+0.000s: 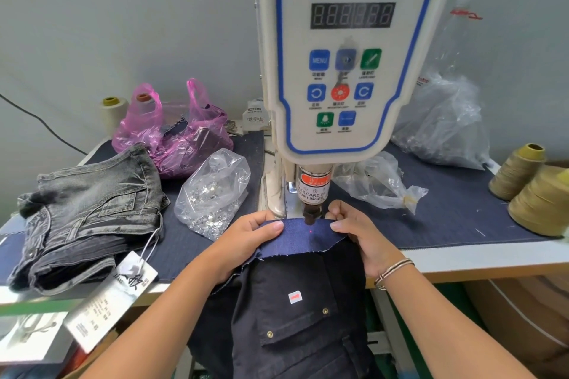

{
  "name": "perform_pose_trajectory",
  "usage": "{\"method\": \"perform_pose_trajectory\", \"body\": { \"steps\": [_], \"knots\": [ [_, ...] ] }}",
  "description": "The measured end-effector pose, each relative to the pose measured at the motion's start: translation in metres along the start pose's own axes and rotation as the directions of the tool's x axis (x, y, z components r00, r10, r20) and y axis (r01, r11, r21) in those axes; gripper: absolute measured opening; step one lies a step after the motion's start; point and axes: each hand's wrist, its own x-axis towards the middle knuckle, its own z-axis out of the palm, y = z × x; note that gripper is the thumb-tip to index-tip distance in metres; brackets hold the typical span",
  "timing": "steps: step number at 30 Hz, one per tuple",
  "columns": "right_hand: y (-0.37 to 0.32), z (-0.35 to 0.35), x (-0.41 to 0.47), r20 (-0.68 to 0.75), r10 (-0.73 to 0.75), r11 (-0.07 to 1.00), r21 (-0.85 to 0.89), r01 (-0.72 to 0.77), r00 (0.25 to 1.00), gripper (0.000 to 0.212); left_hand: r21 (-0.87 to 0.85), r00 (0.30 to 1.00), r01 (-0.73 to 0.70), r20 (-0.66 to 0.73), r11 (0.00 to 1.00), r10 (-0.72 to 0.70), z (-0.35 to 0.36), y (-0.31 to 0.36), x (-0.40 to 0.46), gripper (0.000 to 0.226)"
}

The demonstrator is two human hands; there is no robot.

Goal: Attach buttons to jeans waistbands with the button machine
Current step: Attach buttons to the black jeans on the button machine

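A white servo button machine (345, 49) stands at the table's middle, its black punch head (310, 213) just above a strip of blue denim (308, 237). A red laser dot shows on the strip below the punch. My left hand (246, 243) pinches the strip's left end, thumb on top. My right hand (360, 234) pinches its right end beside the punch. Dark jeans (295, 323) hang from under the strip toward me. A clear bag of silver buttons (212, 194) lies left of the machine.
Folded grey jeans with a paper tag (89, 218) lie at the left. A pink plastic bag (175, 135) and a cream thread cone (112, 114) stand behind them. Clear bags (443, 126) and khaki thread cones (535, 191) sit at the right. Blue cloth (455, 209) covers the table.
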Motion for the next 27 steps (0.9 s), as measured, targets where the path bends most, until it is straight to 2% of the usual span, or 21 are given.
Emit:
{"method": "perform_pose_trajectory", "body": {
  "steps": [4, 10, 15, 27],
  "knots": [
    [0.0003, 0.001, 0.0011, -0.002, 0.002, 1.0, 0.012, -0.002, 1.0, 0.015, 0.008, 1.0, -0.002, -0.008, 1.0, 0.002, 0.0007, -0.0002, -0.0004, 0.029],
    [0.0004, 0.0014, 0.0003, 0.011, -0.003, 0.999, 0.048, 0.002, 1.0, 0.016, 0.013, 1.0, -0.001, 0.007, 1.0, 0.001, -0.0009, -0.0006, 0.0001, 0.042],
    [-0.0007, 0.0021, 0.0004, 0.003, -0.008, 1.0, 0.003, 0.008, 1.0, 0.016, 0.02, 1.0, 0.001, -0.009, 1.0, -0.001, 0.0008, 0.0029, -0.0004, 0.028],
    [0.0005, 0.0002, 0.0024, 0.015, 0.0, 1.0, -0.005, 0.0, 1.0, 0.019, 0.002, 0.999, 0.014, -0.029, 1.0, -0.014, 0.0017, 0.0044, -0.0019, 0.018]
  ]
}}
